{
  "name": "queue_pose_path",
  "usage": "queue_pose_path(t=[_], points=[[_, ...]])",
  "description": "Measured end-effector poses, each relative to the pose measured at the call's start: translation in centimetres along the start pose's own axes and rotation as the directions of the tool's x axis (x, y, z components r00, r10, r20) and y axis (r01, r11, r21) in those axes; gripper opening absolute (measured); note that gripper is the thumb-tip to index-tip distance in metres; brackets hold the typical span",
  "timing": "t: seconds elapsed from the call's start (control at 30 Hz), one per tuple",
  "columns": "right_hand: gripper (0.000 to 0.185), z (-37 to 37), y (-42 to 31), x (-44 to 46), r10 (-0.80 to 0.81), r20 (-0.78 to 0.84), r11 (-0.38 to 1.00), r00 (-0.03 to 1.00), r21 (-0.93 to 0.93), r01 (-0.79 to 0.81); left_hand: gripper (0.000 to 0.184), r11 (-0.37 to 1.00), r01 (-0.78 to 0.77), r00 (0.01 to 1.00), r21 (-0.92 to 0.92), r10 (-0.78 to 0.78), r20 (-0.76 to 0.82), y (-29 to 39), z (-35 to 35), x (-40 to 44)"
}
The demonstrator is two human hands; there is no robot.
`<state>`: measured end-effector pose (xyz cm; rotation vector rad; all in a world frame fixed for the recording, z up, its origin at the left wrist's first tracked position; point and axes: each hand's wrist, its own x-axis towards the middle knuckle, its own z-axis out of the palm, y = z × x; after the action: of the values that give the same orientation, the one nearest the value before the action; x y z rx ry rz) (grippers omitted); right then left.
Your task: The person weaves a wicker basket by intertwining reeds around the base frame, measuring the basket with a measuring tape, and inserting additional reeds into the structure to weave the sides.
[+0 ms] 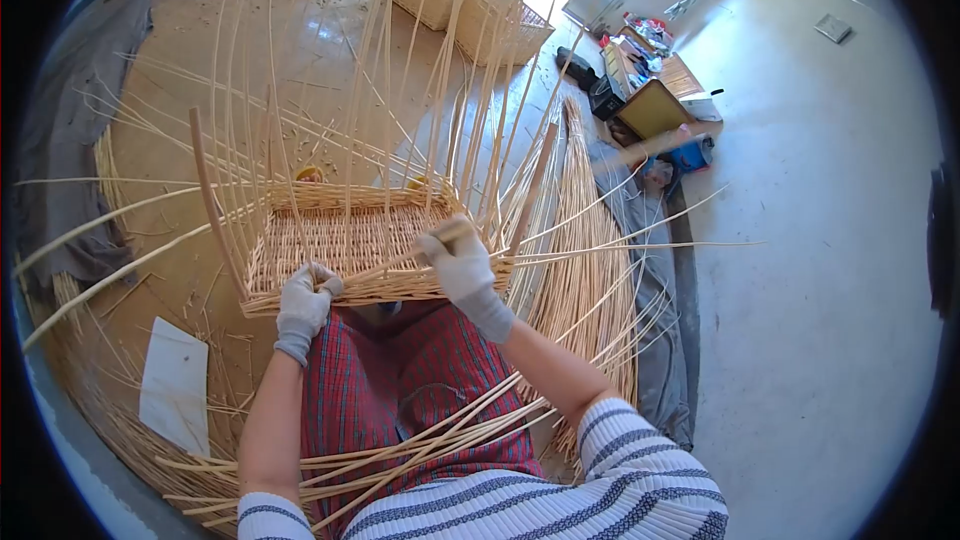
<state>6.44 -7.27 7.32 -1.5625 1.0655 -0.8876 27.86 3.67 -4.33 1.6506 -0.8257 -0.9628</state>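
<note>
A half-woven rectangular wicker basket (350,240) rests at my lap, with tall thin stakes rising from its sides and thicker wooden posts at its corners. My left hand (305,305), in a pale glove, is closed on the near rim towards its left end. My right hand (462,265), also gloved, is closed above the near right part of the basket. A tan wicker rod (390,268) runs from near my left hand into my right fist; motion blurs the section at the fist.
Long loose rods (430,445) lie across my red plaid apron (350,370). To the right is a big bundle of rods (580,240) on grey cloth. Woven boxes (500,28) stand behind, and a cluttered cabinet (655,110) sits by the wall. A white sheet (175,385) lies left.
</note>
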Motion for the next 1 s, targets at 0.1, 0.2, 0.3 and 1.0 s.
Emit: queue_pose_path(t=[0.1,0.2,0.3,1.0], points=[[0.031,5.3,-5.2,4.2,-0.271,0.227,0.917,0.935,-0.234,0.322,0.013,0.997,-0.071,0.995,-0.015,0.07,-0.069,-1.1,0.9,0.2],[0.051,11.4,-6.3,10.0,-0.657,0.278,0.501,0.701,-0.534,0.681,0.022,0.995,-0.068,0.981,0.077,0.081,-0.178,-0.5,1.1,-0.5],[0.072,17.0,-1.7,15.0,-0.733,0.096,0.612,0.673,-0.338,0.715,0.038,0.953,-0.128,0.944,0.275,0.202,-0.26,-1.0,1.5,0.1],[0.049,4.8,5.2,-6.3,-0.201,-0.337,0.69,0.92,0.618,0.377,0.042,0.988,0.153,0.976,0.031,-0.146,-0.164,3.3,2.4,-0.8]])
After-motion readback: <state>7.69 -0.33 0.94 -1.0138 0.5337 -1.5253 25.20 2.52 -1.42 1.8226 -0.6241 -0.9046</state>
